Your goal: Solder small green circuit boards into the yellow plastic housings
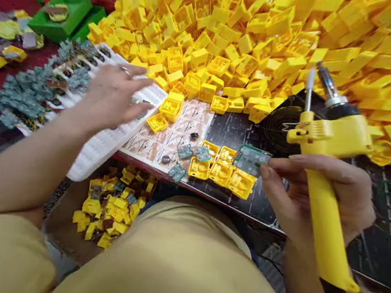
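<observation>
My right hand (311, 197) grips a yellow soldering iron (328, 152) with its tip pointing up and away, and its fingertips also pinch a small green circuit board (251, 159). Just below the board sit several open yellow plastic cases (226, 173) on the black mat. My left hand (114, 96) reaches left over a white ribbed tray (107, 140), fingers stretched out flat, motion-blurred, holding nothing I can see. Loose green boards (192, 153) lie between the hands.
A huge heap of yellow plastic cases (272, 35) fills the back and right. A pile of grey-green circuit boards (37, 87) lies at left, with green bins (65, 17) behind. A box of yellow parts (114, 205) stands below the table edge by my knees.
</observation>
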`<action>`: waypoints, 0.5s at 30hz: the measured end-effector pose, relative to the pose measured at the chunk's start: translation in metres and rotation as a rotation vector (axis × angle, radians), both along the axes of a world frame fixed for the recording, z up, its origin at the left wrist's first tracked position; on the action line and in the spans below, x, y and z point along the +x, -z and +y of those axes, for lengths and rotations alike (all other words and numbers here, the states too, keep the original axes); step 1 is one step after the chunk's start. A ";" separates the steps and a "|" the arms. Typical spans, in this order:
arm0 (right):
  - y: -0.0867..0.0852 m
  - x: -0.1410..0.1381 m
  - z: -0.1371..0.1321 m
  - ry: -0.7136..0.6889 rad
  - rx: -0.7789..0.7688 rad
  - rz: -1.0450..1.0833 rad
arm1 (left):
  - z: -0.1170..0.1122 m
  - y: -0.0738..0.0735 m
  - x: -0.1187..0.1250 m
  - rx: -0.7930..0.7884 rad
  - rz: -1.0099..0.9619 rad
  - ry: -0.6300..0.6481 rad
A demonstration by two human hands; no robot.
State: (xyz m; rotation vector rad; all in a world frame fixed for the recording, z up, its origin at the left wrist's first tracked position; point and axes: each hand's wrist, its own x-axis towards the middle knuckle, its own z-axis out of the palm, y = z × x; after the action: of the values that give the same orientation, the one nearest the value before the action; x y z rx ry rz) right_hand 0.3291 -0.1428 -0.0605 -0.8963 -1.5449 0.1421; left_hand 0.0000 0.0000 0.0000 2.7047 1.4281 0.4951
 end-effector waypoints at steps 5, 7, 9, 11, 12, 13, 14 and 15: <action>-0.004 -0.003 -0.008 0.059 -0.067 -0.005 | -0.067 0.034 0.097 -0.546 -0.372 0.499; -0.003 0.002 -0.012 0.113 -0.101 -0.053 | -0.077 0.044 0.120 -0.834 -0.579 0.452; -0.001 0.012 -0.017 0.137 -0.117 -0.163 | -0.079 0.051 0.133 -1.103 -0.779 0.356; 0.001 0.023 -0.021 0.100 -0.110 -0.297 | -0.078 0.053 0.138 -1.310 -0.887 0.280; 0.001 0.028 -0.023 0.060 -0.103 -0.366 | -0.078 0.054 0.140 -1.389 -0.902 0.261; 0.002 0.032 -0.024 0.017 -0.094 -0.429 | -0.078 0.053 0.141 -1.461 -0.897 0.258; 0.003 0.035 -0.025 -0.025 -0.088 -0.483 | -0.079 0.053 0.142 -1.529 -0.885 0.264; 0.004 0.036 -0.025 -0.062 -0.085 -0.526 | -0.080 0.051 0.143 -1.597 -0.872 0.273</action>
State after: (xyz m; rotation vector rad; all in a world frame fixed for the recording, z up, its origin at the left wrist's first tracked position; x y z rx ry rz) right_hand 0.3654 -0.1683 -0.0649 -1.0040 -2.0671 0.0143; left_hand 0.1425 -0.0799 -0.0514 1.0861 0.5955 0.2252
